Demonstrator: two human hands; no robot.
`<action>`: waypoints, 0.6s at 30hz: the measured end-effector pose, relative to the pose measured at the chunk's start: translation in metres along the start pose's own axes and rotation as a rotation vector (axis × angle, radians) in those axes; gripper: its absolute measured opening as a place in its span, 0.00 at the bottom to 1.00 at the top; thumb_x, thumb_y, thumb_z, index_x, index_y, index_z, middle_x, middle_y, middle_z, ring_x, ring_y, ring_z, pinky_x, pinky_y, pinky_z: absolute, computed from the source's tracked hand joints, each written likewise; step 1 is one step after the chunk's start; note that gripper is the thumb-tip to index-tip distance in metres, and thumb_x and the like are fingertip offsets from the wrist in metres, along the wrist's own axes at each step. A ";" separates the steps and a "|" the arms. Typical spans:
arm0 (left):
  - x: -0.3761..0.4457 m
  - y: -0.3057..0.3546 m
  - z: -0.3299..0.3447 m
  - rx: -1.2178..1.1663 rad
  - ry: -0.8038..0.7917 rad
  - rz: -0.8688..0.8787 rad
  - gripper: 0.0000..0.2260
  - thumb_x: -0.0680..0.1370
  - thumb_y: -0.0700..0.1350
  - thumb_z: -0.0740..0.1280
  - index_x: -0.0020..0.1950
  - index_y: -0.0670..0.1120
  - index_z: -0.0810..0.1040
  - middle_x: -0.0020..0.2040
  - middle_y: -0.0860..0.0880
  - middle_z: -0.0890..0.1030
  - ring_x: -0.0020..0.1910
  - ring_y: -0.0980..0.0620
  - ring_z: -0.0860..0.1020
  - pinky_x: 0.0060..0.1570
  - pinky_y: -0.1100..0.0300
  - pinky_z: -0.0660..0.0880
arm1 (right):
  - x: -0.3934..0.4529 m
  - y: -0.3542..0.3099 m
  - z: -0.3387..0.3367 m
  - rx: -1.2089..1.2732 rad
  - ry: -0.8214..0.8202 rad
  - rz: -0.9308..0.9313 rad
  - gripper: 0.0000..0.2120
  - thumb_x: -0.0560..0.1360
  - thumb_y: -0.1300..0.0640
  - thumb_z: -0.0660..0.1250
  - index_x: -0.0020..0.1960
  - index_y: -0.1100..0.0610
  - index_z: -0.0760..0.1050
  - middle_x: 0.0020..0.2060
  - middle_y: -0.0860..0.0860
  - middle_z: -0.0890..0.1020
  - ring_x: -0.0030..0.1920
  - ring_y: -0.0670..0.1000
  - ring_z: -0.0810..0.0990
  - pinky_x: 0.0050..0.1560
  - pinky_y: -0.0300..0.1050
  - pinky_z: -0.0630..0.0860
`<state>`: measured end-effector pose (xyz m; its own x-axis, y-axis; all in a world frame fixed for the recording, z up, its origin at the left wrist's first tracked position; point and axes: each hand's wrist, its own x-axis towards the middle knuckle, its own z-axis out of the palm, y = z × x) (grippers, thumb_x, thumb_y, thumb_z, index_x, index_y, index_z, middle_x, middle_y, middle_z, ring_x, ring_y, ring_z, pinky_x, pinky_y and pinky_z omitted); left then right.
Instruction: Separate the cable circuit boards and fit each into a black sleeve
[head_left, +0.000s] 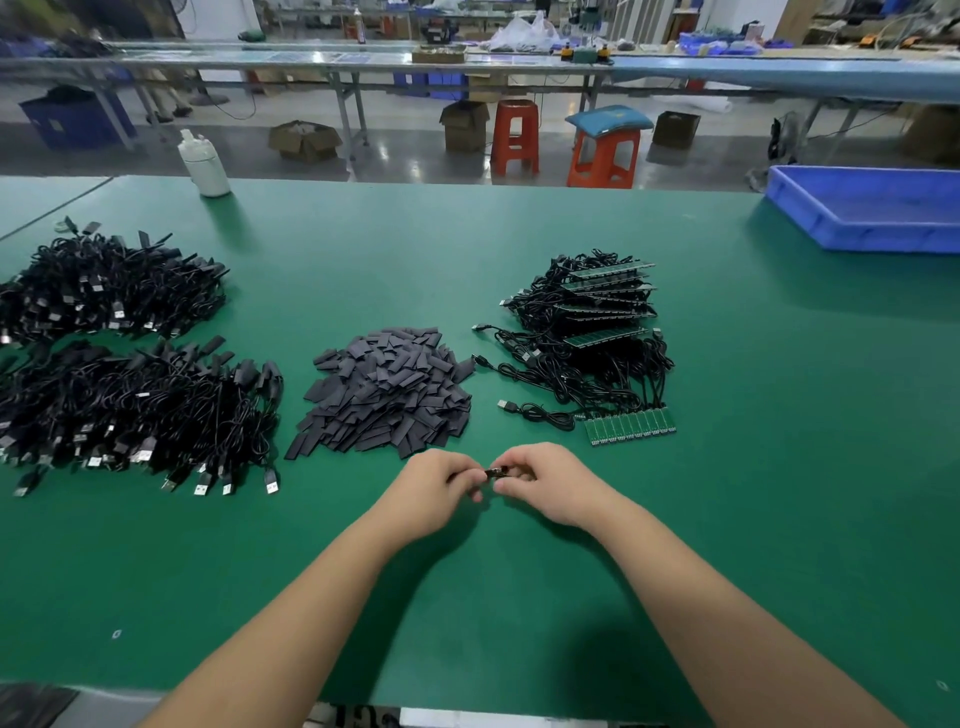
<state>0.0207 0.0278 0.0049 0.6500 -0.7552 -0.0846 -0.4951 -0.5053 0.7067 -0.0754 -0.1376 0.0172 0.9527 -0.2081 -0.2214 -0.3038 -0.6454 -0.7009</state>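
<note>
Centrally, small dark sleeved piece (496, 472), pinched between left hand (439, 488), right hand (545, 483)

We see our two forearms bare, no sleeves, gloves, rings or watch on left hand (439, 486) or right hand (545, 483).

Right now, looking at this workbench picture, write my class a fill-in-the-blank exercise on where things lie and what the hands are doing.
1. The heap of black sleeves lies between the finished cable piles and the stack of cables with ____ circuit boards.
2. The left hand and right hand pinch one small ____ piece between them.
3. The tray at the far right is ____.

Missing words: green; black; blue
</note>
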 end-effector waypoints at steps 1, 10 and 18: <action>0.001 -0.001 0.000 -0.021 0.002 -0.033 0.14 0.81 0.46 0.64 0.37 0.51 0.81 0.23 0.57 0.74 0.24 0.57 0.67 0.30 0.60 0.65 | -0.001 -0.001 -0.001 -0.045 0.002 -0.006 0.07 0.78 0.56 0.68 0.53 0.56 0.82 0.39 0.50 0.83 0.38 0.49 0.79 0.46 0.43 0.76; -0.004 -0.004 0.003 0.360 0.062 0.225 0.11 0.81 0.50 0.65 0.61 0.50 0.81 0.51 0.48 0.81 0.50 0.46 0.79 0.50 0.52 0.75 | -0.003 0.000 0.010 -0.080 -0.043 0.023 0.17 0.82 0.53 0.61 0.34 0.53 0.73 0.28 0.47 0.76 0.26 0.46 0.69 0.31 0.40 0.67; -0.003 -0.003 0.008 0.206 0.145 0.245 0.09 0.78 0.44 0.69 0.57 0.46 0.84 0.49 0.48 0.85 0.48 0.48 0.81 0.52 0.57 0.75 | -0.002 0.005 0.009 0.098 -0.053 0.011 0.15 0.82 0.56 0.62 0.37 0.50 0.78 0.27 0.42 0.81 0.27 0.41 0.72 0.33 0.36 0.71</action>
<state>0.0155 0.0288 -0.0028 0.5657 -0.8044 0.1812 -0.7426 -0.4014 0.5361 -0.0789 -0.1341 0.0079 0.9490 -0.1735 -0.2632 -0.3148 -0.5674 -0.7609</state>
